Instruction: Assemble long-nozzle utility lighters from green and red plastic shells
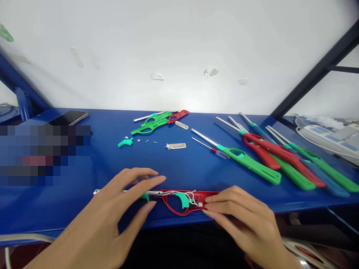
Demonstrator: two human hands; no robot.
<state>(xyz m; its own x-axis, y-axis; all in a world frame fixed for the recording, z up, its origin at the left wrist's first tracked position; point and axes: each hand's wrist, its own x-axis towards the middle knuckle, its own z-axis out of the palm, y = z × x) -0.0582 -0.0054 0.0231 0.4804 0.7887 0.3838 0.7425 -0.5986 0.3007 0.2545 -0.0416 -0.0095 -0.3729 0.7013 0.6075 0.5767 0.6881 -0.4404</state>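
Observation:
Near the table's front edge lies an opened red lighter shell (179,213), its inner parts showing. A teal trigger (183,200) and thin white wires (193,198) sit in it, and a metal tube (154,193) runs out to the left. My left hand (126,198) arches over this tube with thumb and fingers apart; whether it touches the tube I cannot tell. The fingers of my right hand (238,211) are closed on the right end of the red shell, hiding that part.
Behind are green shell halves (153,125), clear fuel tanks (176,146), a loose teal trigger (125,142) and tiny parts. To the right lie a screwdriver (211,149) and several long lighters (252,164). A phone (70,118) rests at back left, before a white wall (179,45).

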